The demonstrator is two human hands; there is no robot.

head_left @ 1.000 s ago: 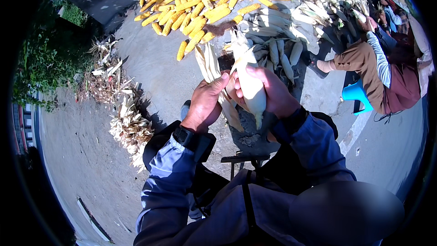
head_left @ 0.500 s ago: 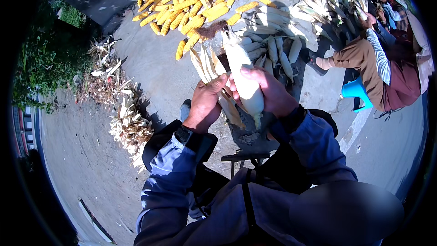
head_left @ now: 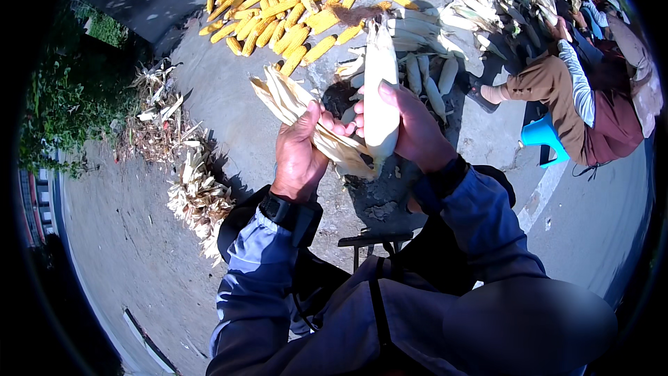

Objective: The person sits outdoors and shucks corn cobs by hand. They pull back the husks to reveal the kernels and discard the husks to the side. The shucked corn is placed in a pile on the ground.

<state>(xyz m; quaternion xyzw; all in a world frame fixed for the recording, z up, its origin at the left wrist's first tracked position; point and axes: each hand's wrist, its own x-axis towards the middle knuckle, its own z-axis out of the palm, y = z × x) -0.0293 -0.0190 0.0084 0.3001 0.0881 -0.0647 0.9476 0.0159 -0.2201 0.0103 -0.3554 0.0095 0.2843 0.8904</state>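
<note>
My right hand (head_left: pixel 419 129) is wrapped round an ear of corn (head_left: pixel 380 90) in pale, smooth husk, its tip pointing away from me. Dark brown silk (head_left: pixel 358 15) sticks out at that tip. Dry outer husk leaves (head_left: pixel 287 92) are pulled away to the left of the ear, and my left hand (head_left: pixel 300 152) grips them in a bundle. Their lower ends still meet the ear at its base. Fingers of both hands come close together between ear and leaves. No kernels show on this ear.
Bare yellow corn ears (head_left: pixel 299 3) lie piled ahead. Right of them are ears in pale husk (head_left: pixel 431 83). Dry husks (head_left: pixel 198 191) form a heap at left. At right a person (head_left: pixel 612 122) sits near a blue stool (head_left: pixel 546 139). Green plants (head_left: pixel 83 90) border the left.
The ear has turned more upright, its tip swinging right. My left hand has shifted slightly left with the husk leaves, which now slant outward and away from the ear.
</note>
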